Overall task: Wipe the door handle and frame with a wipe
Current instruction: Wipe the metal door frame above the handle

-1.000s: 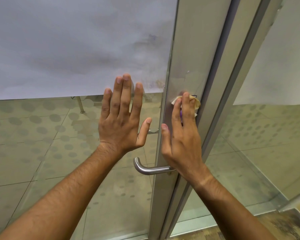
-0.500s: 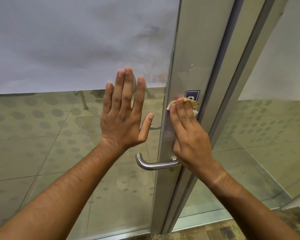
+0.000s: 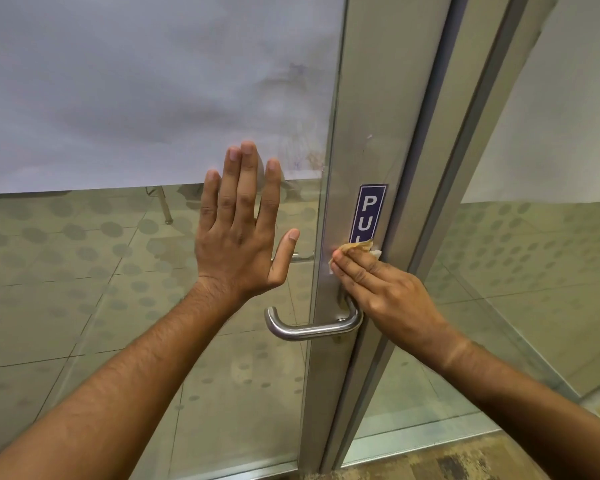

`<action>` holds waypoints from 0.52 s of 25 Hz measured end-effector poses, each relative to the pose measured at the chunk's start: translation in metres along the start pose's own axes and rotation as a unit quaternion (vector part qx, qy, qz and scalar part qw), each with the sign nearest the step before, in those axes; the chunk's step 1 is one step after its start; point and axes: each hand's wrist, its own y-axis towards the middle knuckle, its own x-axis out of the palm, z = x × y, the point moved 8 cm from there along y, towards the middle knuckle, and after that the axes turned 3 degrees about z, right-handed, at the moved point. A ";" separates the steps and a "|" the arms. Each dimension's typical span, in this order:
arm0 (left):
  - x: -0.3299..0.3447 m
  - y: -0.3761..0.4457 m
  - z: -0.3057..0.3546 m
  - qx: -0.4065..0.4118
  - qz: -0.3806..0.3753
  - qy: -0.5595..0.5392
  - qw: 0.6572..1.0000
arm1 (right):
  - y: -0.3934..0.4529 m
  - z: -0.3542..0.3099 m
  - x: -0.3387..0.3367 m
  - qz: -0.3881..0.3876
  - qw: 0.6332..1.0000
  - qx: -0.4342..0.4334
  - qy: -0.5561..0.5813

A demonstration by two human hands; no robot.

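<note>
Here the right hand (image 3: 378, 289), fingers pressing the wipe (image 3: 359, 247) on the frame (image 3: 368, 98) at 12 o'clock of the door handle (image 3: 309, 329), may snag the sticker (image 3: 369, 209); the left hand (image 3: 243, 233) lies splayed on the glass (image 3: 118, 271).

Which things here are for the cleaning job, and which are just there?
For the job:
wipe
right hand
door handle
door frame

Just there:
blue sticker
glass
left hand, flat on the glass

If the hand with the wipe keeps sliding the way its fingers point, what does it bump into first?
The right hand presses the wipe on the metal door frame, fingers pointing up and a little left. Going straight on, it would probably first cross the lower part of the blue PULL sticker, which the wipe already touches.
</note>
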 end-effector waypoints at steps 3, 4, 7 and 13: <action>0.001 0.000 0.000 -0.001 -0.010 0.001 1.000 | -0.003 0.000 -0.001 -0.013 0.999 0.029 0.008; 0.000 0.000 0.000 -0.001 -0.015 0.001 1.000 | -0.004 0.000 -0.003 -0.017 0.999 0.045 0.016; -0.002 0.000 0.000 -0.002 -0.032 -0.005 0.999 | -0.008 0.002 -0.012 -0.008 0.994 0.096 0.048; -0.014 -0.018 0.013 0.006 -0.074 -0.063 0.995 | -0.016 0.021 -0.050 0.150 0.949 0.234 0.149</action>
